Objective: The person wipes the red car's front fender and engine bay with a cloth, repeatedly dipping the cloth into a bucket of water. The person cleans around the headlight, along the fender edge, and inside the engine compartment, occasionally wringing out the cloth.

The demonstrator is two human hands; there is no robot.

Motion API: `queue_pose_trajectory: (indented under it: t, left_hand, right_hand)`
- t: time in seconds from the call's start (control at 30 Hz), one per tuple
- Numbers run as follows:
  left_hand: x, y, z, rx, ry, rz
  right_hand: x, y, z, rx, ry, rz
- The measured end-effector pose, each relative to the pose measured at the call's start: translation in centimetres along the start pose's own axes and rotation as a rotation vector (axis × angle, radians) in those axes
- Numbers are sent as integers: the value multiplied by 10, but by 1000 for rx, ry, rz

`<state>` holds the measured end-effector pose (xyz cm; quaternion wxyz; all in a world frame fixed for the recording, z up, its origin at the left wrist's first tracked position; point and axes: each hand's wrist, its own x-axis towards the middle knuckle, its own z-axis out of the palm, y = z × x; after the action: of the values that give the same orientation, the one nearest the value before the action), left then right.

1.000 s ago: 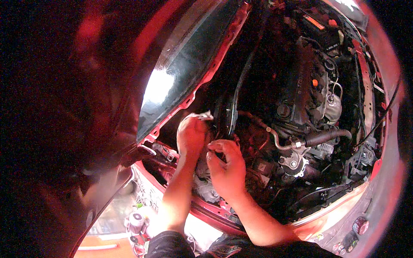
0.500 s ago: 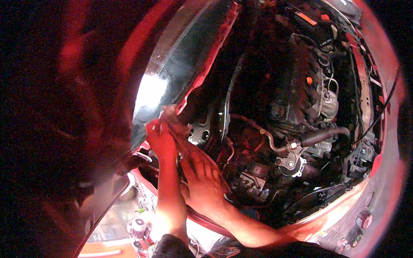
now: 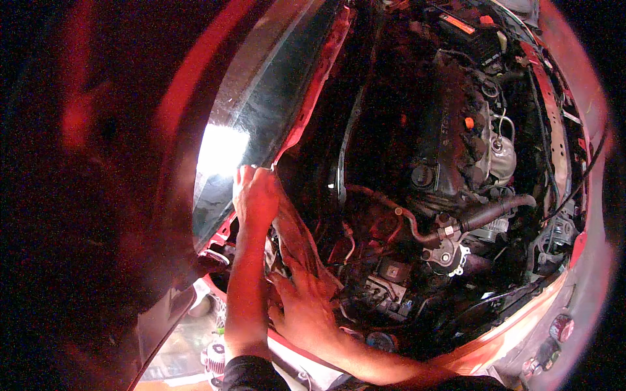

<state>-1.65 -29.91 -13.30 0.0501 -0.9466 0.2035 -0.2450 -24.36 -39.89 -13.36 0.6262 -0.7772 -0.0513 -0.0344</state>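
Note:
A car's engine bay lies below me with its engine (image 3: 443, 130) on the right. My left hand (image 3: 254, 192) is closed at the windshield's (image 3: 261, 98) lower edge, its fingers curled over the upper end of a long, dark, reddish-lit strip (image 3: 293, 231). Whether that strip is trim or cloth I cannot tell. Nearer to me, my right hand (image 3: 306, 303) lies over the strip's lower part, fingers stretched along it and thumb apart. The undersides of both hands are hidden.
Along the windshield's base runs a red metal edge (image 3: 310, 111). A black hose (image 3: 495, 212) and a metal housing (image 3: 447, 254) stand at the bay's near right. The near fender (image 3: 502, 326) curves past my right forearm. A dark, blurred surface fills the left.
My right hand has slid nearer to me along the strip. My left hand has moved a little up and right, at the windshield's edge. The whole view has shifted slightly.

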Motion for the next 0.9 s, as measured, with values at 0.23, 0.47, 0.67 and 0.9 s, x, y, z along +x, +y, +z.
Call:
queue_pose_trajectory:
  t: [0.23,0.47,0.67,0.9]
  left_hand:
    - [29,9,17,37,105,-37]
    - [13,9,7,183,6,113]
    - [36,8,19,105,21,240]
    - [15,-8,7,26,-81,99]
  right_hand:
    - [1,4,-1,39,12,-12]
    - [0,6,-1,15,75,-22]
    - [4,8,-10,108,135,-47]
    - [6,6,-16,102,149,-19]
